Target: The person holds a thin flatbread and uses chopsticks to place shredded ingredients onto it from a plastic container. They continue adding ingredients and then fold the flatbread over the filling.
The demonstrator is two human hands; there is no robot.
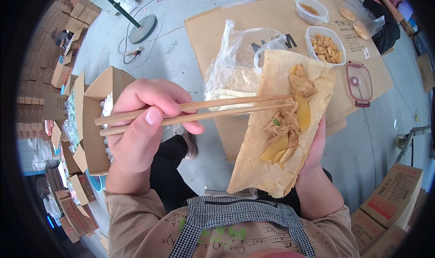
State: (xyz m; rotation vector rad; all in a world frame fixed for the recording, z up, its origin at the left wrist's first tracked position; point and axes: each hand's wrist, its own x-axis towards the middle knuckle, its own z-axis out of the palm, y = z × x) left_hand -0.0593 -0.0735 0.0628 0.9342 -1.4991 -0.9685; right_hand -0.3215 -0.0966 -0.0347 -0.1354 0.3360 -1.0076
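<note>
My left hand (pixel 138 136) is closed round a pair of wooden chopsticks (pixel 204 109), held almost level. Their tips touch the filling (pixel 284 130), a line of brownish strips and yellow slices with a green bit. It lies along a large, pale brown flatbread (pixel 251 156), which is spread out and slightly curved. My right hand (pixel 317 151) grips the flatbread from underneath at its right edge; most of its fingers are hidden behind it. Just beyond the flatbread, a clear plastic bag (pixel 231 72) with pale, flat pieces inside rests on the cardboard-covered table (pixel 204 36).
Farther back stand a square tub of similar food (pixel 327 49), a smaller tub (pixel 311 12) and bagged round breads (pixel 361 31). A red-rimmed lid (pixel 359 83) lies at the right. An open carton (pixel 96 111) is at my left; closed cartons (pixel 390 194) are stacked at my right.
</note>
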